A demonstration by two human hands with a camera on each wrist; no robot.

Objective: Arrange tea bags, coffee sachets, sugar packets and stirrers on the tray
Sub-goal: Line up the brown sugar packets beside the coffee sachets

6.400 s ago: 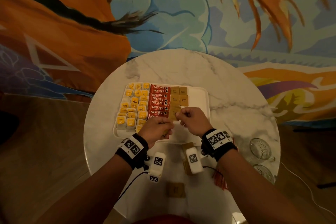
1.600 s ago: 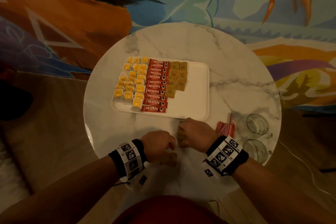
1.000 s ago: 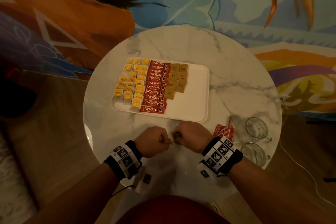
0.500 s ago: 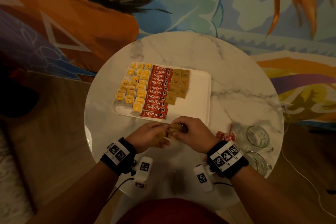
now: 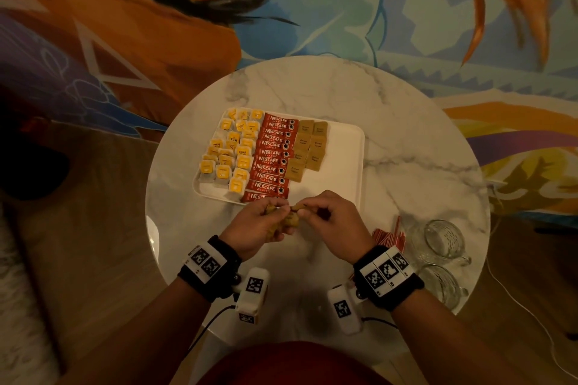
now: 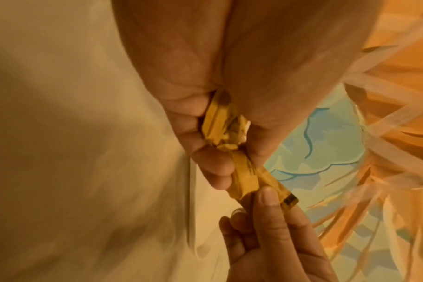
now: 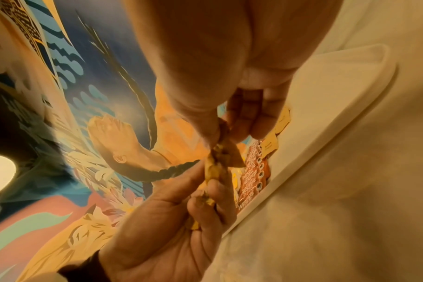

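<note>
Head view: left hand (image 5: pixel 259 223) and right hand (image 5: pixel 333 222) hold sugar packets (image 5: pixel 289 219) over desk (image 5: pixel 406 147), just before tray (image 5: pixel 344 162).
Fingers: both hands' pinching the crumpled packets.
Done: tea bags (image 5: pixel 233 153), coffee sachets (image 5: pixel 272 155), about eight sugar packets in rows.
Left: held packets, stirrers (image 5: pixel 389 236).
Count: ten sachets; tea bags uncountable.

Red coffee sachets (image 5: pixel 271 154) read "NESCAFE CLASSIC"; brown sugar packets (image 5: pixel 308 147) apparently read "Brown Sugar".
</note>
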